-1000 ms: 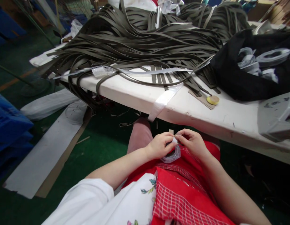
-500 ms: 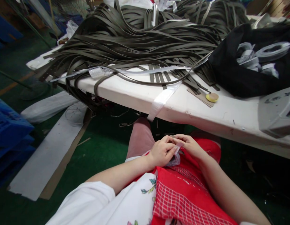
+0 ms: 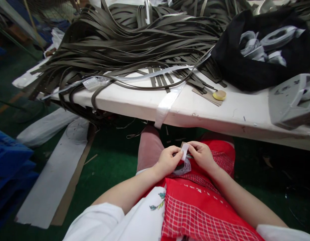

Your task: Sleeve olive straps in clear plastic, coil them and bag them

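Observation:
Above the lap, my left hand (image 3: 169,158) pinches the lower left side of a small white strip (image 3: 185,151). A brownish edge shows at the strip's top; what it belongs to is too small to tell. My right hand (image 3: 202,155) is closed at the strip's right side, thumb and fingertips together on it. Just below the hands, a coil of translucent strip (image 3: 184,168) rests on the red apron (image 3: 195,194), partly hidden by my left hand.
Dark grey-green straps (image 3: 134,43) lie heaped across the white table (image 3: 134,103). A black bag (image 3: 230,63) holding pale coils, a yellow-edged round piece (image 3: 219,95) and a grey plastic bin (image 3: 282,103) are on the right. Blue pallets (image 3: 9,150) stand on the left.
My hands have moved slightly apart, and the white strip between them now shows flat and upright. More of the coil in the lap is visible. The view has shifted a little.

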Tool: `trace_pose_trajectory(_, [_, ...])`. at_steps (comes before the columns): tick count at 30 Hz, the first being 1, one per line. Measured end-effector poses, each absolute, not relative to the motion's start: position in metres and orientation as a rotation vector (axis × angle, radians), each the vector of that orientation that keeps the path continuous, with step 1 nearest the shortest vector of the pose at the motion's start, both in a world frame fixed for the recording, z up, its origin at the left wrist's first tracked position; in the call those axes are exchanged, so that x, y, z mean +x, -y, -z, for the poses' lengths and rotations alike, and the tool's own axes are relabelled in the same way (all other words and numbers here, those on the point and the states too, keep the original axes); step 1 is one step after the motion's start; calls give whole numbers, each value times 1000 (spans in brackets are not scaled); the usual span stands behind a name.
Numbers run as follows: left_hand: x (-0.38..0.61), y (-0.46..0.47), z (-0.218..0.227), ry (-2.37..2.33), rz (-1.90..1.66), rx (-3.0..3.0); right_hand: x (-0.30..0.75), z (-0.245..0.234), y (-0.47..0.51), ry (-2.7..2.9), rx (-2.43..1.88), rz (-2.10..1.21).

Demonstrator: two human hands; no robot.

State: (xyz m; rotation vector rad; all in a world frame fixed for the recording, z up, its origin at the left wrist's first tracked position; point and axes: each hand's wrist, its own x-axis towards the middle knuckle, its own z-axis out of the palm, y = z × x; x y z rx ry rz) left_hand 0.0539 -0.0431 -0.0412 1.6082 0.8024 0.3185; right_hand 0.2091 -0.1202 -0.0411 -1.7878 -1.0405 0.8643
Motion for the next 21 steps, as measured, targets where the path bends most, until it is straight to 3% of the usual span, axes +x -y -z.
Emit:
trace_pose_trajectory(10, [57, 52, 37, -910, -419, 1493, 232, 23, 120, 1243, -1661, -1182])
trace_pose_trajectory(21, [56, 54, 37, -809, -373, 1575, 239, 30, 112, 837, -1561, -1621])
